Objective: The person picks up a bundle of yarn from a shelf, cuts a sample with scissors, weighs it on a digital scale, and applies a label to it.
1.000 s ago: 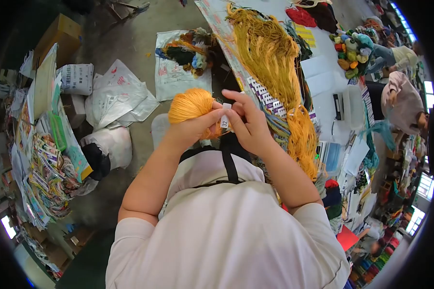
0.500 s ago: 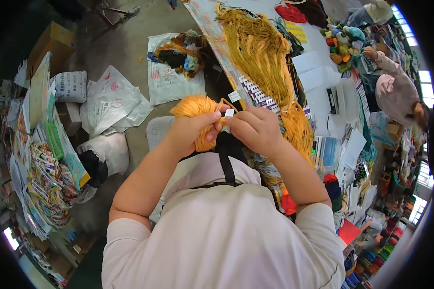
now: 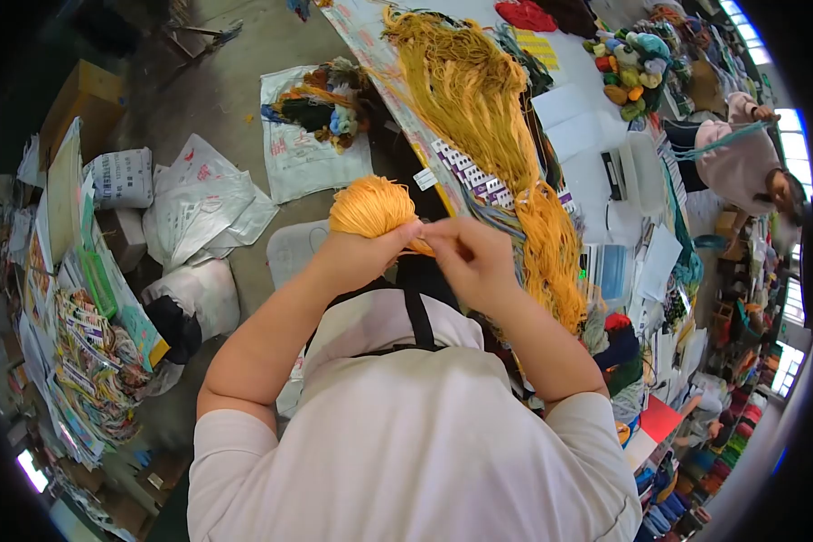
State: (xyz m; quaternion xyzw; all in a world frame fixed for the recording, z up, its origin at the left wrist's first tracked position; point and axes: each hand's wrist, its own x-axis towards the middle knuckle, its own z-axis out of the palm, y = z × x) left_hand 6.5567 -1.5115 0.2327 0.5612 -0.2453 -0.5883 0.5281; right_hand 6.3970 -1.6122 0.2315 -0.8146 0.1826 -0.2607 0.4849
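Observation:
My left hand [image 3: 357, 256] is wrapped around the lower side of a ball of golden-orange yarn [image 3: 372, 204], its thumb pressed along the right flank. My right hand [image 3: 475, 255] meets it there, thumb and forefinger pinched together by the left thumb tip. Whatever is between those right fingertips is too small and covered to make out. A hank of loose orange yarn [image 3: 551, 253] hangs over the table edge just right of my right hand.
Olive-gold yarn hanks [image 3: 461, 90] and purple-white label cards [image 3: 471, 172] lie on the long table ahead. A white sack [image 3: 321, 172] with mixed yarn is on the floor. Stacked papers [image 3: 54, 253] stand at left. Another person [image 3: 732, 154] holds teal yarn at far right.
The white tag that showed between my hands is out of sight. My right fingers have drawn into a pinch by my left thumb, and the ball has turned slightly. The other person's arm has moved.

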